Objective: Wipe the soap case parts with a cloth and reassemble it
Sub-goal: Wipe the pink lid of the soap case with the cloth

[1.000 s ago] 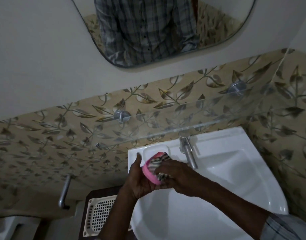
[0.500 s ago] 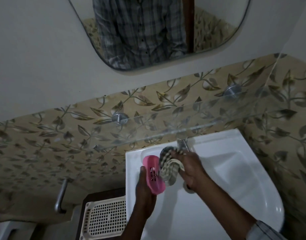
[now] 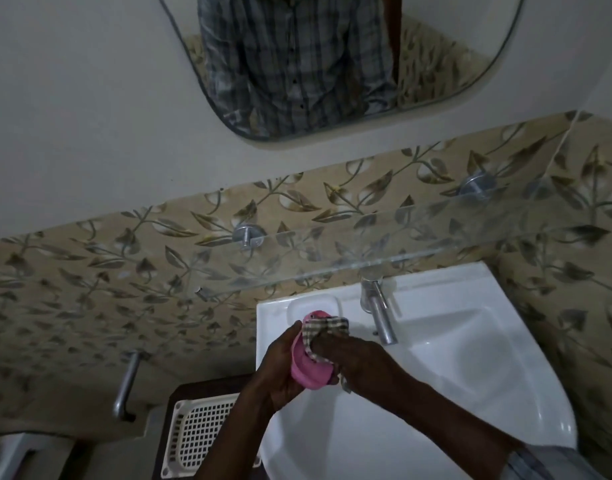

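sink | tap | glass shelf | mirror | basket

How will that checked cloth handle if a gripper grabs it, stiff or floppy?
Likely floppy: the checked cloth bunches and folds over the pink soap case part under the right hand. Probably light, since a loose end droops below that hand. It would likely drape rather than hold shape, while the case part in the left hand looks rigid.

Over a white sink, the left hand holds a pink soap case part while the right hand presses a checked cloth into it.
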